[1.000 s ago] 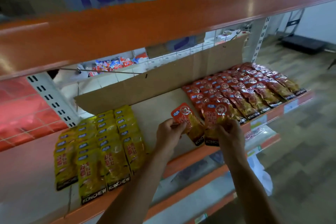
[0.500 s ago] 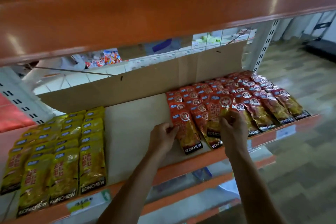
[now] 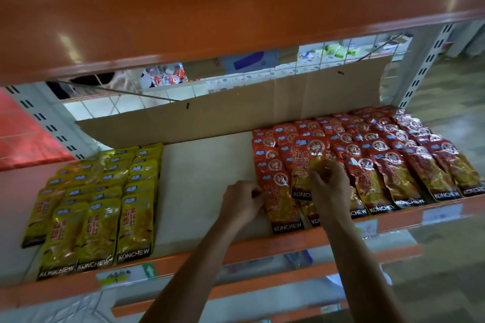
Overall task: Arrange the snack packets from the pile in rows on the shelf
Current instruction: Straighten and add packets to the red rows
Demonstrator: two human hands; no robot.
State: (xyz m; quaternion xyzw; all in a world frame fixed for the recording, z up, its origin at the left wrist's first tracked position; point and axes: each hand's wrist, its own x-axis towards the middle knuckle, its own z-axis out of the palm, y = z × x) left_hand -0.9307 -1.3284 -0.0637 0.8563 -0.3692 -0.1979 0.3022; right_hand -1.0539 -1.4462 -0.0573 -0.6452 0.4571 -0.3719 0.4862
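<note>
Red KONCHEW snack packets (image 3: 380, 160) lie in overlapping rows on the right half of the shelf (image 3: 207, 178). My right hand (image 3: 329, 189) grips a red packet (image 3: 308, 165) held above the second row from the left. My left hand (image 3: 242, 203) pinches the left edge of the front packet (image 3: 282, 207) of the leftmost red row, which lies flat on the shelf. Yellow KONCHEW packets (image 3: 102, 199) fill three rows at the shelf's left.
A bare strip of shelf lies between the yellow and red rows. A cardboard sheet (image 3: 223, 115) stands along the back. The orange upper shelf (image 3: 210, 13) hangs low overhead. An orange front rail (image 3: 262, 252) with price tags edges the shelf; lower shelves sit beneath.
The left-hand packet came down from the air onto the front of the leftmost red row. The right hand keeps its packet, now lifted over the neighbouring row. The view shifted closer and right.
</note>
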